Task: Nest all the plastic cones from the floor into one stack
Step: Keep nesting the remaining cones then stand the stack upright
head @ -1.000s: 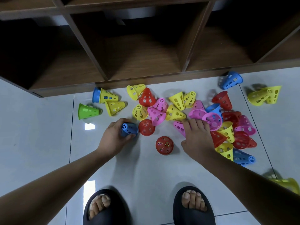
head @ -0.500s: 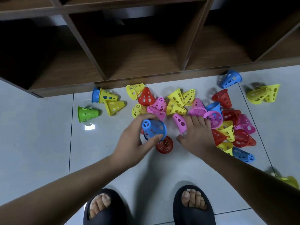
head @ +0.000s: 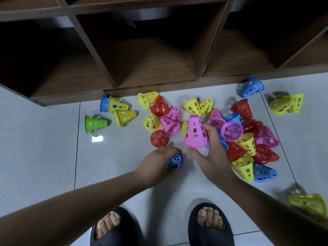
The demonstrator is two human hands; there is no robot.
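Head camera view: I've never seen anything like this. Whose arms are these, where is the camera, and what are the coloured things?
No machine here: a person wears a camera on the head, looking down, so you see their own arms and slippers. The left hand grips a blue cone down near the tiled floor. The right hand holds a pink cone by its side. Many more holed plastic cones, red, yellow, pink, blue and one green cone, lie scattered before a wooden shelf.
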